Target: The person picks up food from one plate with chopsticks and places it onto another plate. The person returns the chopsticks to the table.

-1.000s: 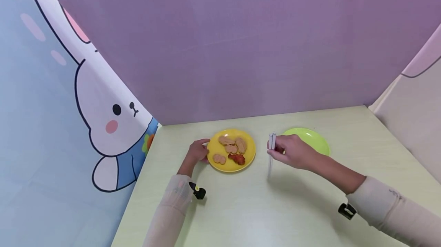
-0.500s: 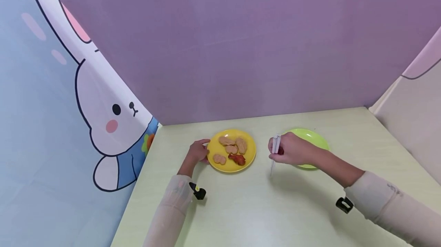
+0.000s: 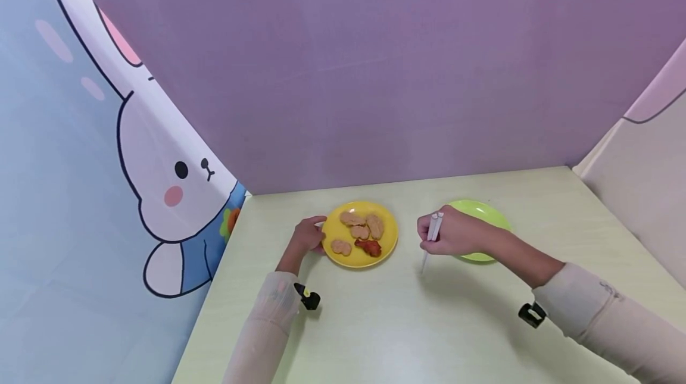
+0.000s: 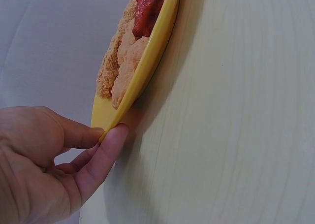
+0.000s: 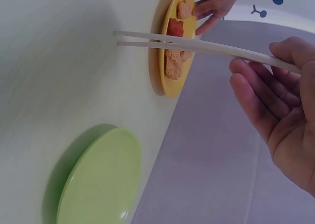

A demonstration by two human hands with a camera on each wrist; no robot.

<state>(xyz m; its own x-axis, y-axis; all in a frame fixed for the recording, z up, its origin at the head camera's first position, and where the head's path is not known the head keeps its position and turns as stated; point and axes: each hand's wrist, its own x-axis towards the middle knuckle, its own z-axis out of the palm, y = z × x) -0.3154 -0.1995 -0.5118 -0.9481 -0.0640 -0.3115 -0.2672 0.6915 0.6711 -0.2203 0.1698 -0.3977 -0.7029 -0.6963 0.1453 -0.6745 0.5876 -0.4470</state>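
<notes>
My left hand [image 3: 308,235] pinches the left rim of a yellow plate [image 3: 360,261]; in the left wrist view the thumb lies over the rim and fingers under it. On that plate lie several pale brown fried chicken pieces [image 3: 375,226] and one red chicken drumstick [image 3: 368,247]. A pair of white chopsticks [image 5: 216,48] is held in my right hand [image 3: 450,232], tips downward and slightly apart, with nothing between them. This hand hovers between the two plates, partly covering the light green plate [image 3: 485,212]. No food shows on the green plate's visible part.
The pale wooden table [image 3: 364,324] runs back to a purple cloth wall [image 3: 375,74]. At the left stands a blue panel with a rabbit drawing [image 3: 171,181], and a pale panel [image 3: 643,181] borders the right side.
My right hand has shifted slightly, and the chopsticks' upper ends have tilted to the right. More of the green plate shows below the wrist. The left hand and yellow plate stay put.
</notes>
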